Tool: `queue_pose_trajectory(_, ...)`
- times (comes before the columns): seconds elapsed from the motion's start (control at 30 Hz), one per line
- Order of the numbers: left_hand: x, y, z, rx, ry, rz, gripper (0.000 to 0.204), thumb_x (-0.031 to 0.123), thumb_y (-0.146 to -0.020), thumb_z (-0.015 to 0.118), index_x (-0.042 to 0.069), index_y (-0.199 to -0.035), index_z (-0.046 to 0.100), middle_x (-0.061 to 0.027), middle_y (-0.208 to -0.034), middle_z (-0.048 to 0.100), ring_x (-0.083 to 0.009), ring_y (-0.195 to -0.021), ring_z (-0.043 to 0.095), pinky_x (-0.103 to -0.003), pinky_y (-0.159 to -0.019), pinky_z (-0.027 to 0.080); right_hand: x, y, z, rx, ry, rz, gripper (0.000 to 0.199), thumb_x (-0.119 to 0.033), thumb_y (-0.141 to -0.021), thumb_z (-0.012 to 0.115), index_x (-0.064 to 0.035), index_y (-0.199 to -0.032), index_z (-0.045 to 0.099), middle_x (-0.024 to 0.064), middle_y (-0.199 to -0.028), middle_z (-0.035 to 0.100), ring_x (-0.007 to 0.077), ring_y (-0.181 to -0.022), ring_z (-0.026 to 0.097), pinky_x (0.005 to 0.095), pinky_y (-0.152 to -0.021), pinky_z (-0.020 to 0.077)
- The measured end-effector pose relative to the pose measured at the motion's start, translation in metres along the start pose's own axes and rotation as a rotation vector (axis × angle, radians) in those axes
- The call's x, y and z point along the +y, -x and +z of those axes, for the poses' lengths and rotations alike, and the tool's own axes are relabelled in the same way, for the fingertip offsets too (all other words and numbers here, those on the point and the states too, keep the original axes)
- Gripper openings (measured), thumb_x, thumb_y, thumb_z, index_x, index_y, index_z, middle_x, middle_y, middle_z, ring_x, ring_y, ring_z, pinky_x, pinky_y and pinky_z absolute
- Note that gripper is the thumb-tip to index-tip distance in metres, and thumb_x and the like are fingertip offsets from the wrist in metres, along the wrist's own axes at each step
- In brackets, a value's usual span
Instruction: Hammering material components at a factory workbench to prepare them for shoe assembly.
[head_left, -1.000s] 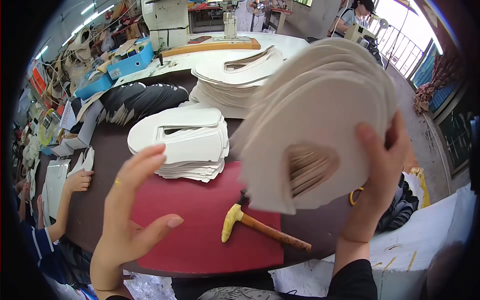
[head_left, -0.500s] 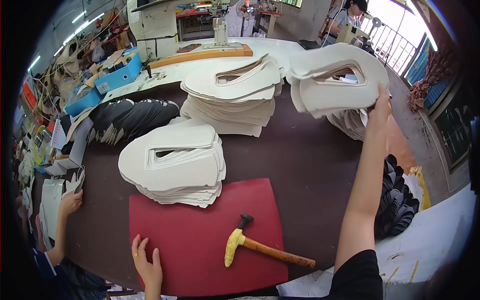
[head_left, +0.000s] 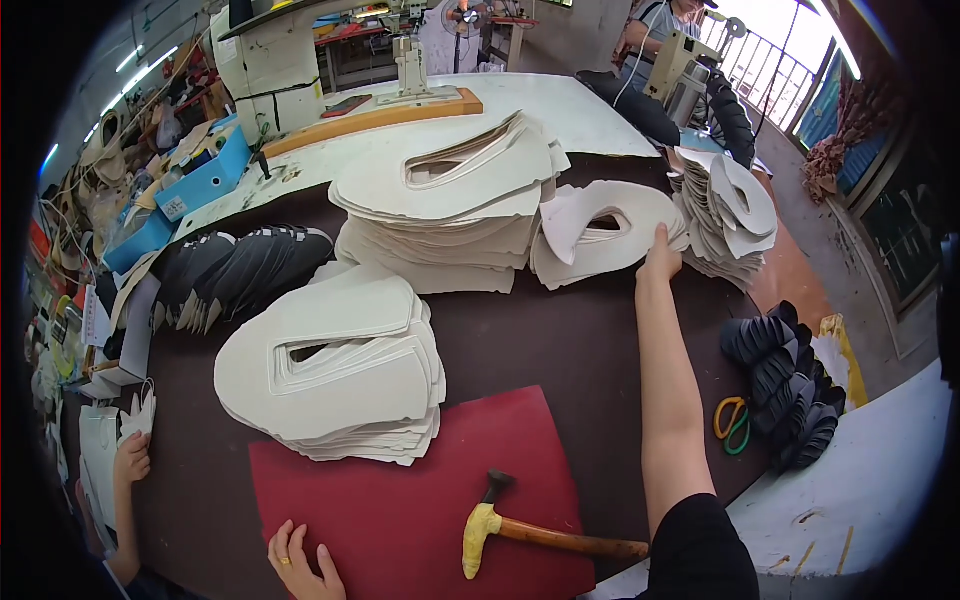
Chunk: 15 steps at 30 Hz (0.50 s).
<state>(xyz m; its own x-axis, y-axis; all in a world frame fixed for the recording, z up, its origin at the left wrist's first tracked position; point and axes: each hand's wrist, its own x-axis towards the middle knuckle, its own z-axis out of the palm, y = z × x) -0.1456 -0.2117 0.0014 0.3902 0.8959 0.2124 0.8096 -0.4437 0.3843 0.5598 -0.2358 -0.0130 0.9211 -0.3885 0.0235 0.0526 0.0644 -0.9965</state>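
- The right hand (head_left: 660, 262) lay with its fingers curled on the small stack of white cut pieces (head_left: 600, 235), beyond the red mat (head_left: 420, 510).
- The left hand (head_left: 300, 560) rested open on the mat's near edge.
- Judgement: that loose, fanned stack could slide apart if dragged.

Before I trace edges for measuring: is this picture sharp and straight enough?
Head view: sharp in the middle, the hammer and near white stack crisp; the table edge bows toward the dark rim; window glare blows out top right.
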Motion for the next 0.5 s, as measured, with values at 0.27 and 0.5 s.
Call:
queue_pose_trajectory(0.27, -0.008, -0.006, 0.006, 0.025, -0.094, 0.102, 0.038, 0.015, -0.089, 0.057, 0.006, -0.125, 0.054, -0.0132, -0.134, 0.05, -0.0338, -0.122, 0.044, -0.044, -0.104, 0.034, 0.035, -0.028, 0.008, -0.21, -0.048, -0.111, 0.06, -0.037, -0.079, 0.074, 0.009, -0.114, 0.058, 0.0221, -0.102, 0.066, 0.0307, -0.082, 0.066, 0.0342, -0.073, 0.0544)
queue_pose_trajectory(0.5, -0.006, -0.005, 0.004, 0.036, -0.139, 0.115, 0.037, 0.017, -0.09, 0.056, 0.006, -0.126, 0.054, -0.0142, -0.133, 0.051, -0.0343, -0.121, 0.046, -0.045, -0.105, 0.035, -0.029, -0.025, 0.01, -0.577, -0.083, -0.104, 0.068, -0.039, -0.081, 0.071, 0.0087, -0.125, 0.049, 0.0236, -0.113, 0.062, 0.0353, -0.091, 0.065, 0.0394, -0.08, 0.0534)
